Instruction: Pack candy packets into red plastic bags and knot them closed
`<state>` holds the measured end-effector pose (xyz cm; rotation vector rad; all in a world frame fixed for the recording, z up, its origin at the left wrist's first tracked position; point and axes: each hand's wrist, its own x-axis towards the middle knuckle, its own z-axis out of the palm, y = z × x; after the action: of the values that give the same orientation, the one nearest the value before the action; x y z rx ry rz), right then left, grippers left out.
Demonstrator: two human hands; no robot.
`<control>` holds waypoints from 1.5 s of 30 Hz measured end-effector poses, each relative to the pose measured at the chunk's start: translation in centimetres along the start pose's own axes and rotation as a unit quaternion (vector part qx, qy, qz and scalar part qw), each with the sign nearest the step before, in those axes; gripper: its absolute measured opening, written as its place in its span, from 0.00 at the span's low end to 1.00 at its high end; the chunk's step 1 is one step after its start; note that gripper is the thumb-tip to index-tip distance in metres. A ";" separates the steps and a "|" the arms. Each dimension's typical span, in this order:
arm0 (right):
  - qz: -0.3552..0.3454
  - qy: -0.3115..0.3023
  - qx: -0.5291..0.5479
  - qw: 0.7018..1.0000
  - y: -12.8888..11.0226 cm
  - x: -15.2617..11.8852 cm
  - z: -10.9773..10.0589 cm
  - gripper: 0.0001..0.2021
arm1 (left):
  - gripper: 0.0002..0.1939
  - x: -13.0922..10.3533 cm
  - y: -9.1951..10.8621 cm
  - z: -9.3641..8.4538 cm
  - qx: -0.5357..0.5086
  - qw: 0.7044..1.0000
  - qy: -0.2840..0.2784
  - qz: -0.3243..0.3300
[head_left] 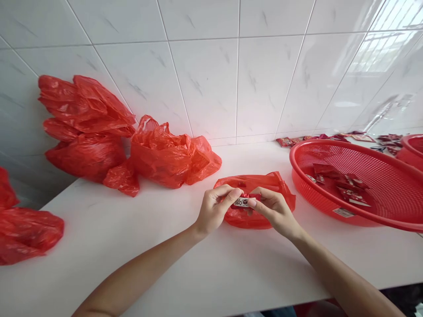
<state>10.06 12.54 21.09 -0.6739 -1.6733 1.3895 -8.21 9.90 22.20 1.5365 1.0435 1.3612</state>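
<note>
We hold: one small, red, white-labelled packet (243, 201), pinched by the fingers of our left hand (210, 212) and right hand (280, 215), over a red plastic bag (253, 223) on the white table (172, 268), near a red perforated plastic basket (312, 200), any move calling for a steady two-handed pinch.

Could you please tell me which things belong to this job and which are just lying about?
Likely in use:
- small red packet, in left hand and right hand
- red plastic bag beneath
- perhaps large red basket

Seemingly lying about:
- bulging red plastic bags, left
- loose packets by the wall
</note>
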 end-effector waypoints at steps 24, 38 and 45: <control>-0.017 0.074 0.059 0.995 0.1 0.0 0.5 0.15 | 0.12 0.2 -1.1 0.1 -0.135 0.981 -0.056 -0.130; 0.034 0.064 0.030 0.997 0.0 0.1 0.1 0.19 | 0.21 0.3 -1.0 -0.2 -0.039 0.995 -0.019 -0.095; 0.030 0.038 0.006 0.999 0.2 0.1 -0.3 0.21 | 0.27 0.3 -0.8 -0.3 0.022 0.996 -0.014 -0.082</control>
<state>10.27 12.85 20.93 -0.7676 -1.5956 1.3976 -8.57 10.45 21.60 1.4632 1.1634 1.2069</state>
